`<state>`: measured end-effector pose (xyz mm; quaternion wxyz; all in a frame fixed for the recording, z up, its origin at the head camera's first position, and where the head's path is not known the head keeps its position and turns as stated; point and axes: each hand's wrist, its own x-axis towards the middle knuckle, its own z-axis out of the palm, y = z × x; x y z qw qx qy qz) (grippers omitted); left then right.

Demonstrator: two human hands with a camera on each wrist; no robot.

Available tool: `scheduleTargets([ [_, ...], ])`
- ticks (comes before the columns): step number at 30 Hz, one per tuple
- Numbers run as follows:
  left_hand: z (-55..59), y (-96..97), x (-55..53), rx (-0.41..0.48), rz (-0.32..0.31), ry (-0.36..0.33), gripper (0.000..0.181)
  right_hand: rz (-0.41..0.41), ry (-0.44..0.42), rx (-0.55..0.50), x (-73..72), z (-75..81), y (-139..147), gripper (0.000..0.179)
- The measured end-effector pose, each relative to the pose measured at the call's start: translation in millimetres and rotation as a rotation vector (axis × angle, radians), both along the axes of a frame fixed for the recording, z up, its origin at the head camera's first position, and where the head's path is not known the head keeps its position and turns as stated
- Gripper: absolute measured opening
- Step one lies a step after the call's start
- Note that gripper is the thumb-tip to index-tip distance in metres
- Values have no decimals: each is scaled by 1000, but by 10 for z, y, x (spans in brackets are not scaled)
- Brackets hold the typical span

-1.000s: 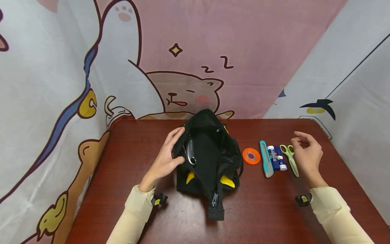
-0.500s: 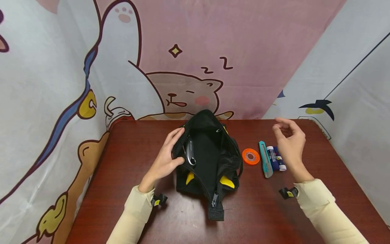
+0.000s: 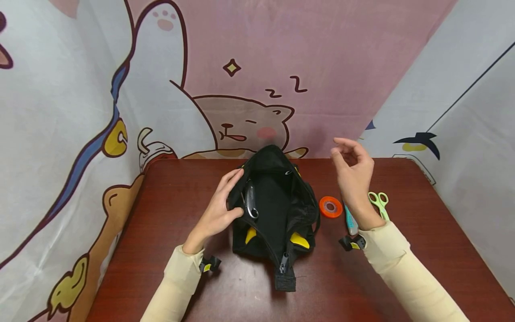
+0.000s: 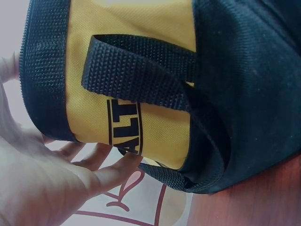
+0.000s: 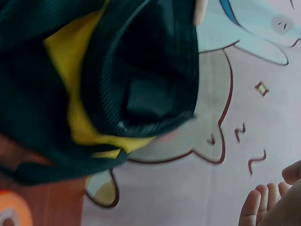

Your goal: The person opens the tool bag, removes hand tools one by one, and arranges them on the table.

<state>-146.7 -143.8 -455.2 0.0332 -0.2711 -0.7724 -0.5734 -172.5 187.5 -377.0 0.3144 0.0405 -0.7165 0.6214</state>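
Note:
A black bag (image 3: 277, 201) with yellow parts stands on the table with its zipped mouth wide apart. My left hand (image 3: 221, 201) holds the left side of its rim, thumb toward the mouth and fingers along the outer wall. The left wrist view shows those fingers against the yellow panel (image 4: 164, 129) with black lettering and a strap loop. Inside the bag lies a long grey object (image 3: 251, 201) with a ring-shaped end. My right hand (image 3: 355, 172), fingers loosely bent and holding nothing, is raised to the right of the bag.
Right of the bag lies an orange tape roll (image 3: 331, 207). A teal box cutter (image 3: 351, 221) is partly covered by the right forearm. Light green scissors (image 3: 379, 203) lie beyond the wrist. A printed cloth (image 3: 342, 53) hangs behind the table's back edge.
My right hand has moved left and upward, from beside the scissors toward the bag; its arm now hides the glue sticks and uncovers the scissors. My left hand and the bag have stayed put.

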Motion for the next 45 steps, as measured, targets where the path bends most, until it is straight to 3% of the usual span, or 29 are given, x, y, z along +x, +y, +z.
scheduleTargets([
  [7,18,5,5,1,-5,10,96,50,14,-19,-45,58,-313,24],
  [24,26,-6,7,4,-2,18,95,139,-59,23,-157,-163,-807,23],
  [36,40,-1,16,8,-2,-2,97,224,-163,160,-152,-325,-996,30],
  [45,31,5,15,15,3,-1,98,322,-186,254,-135,-463,-1062,35],
])
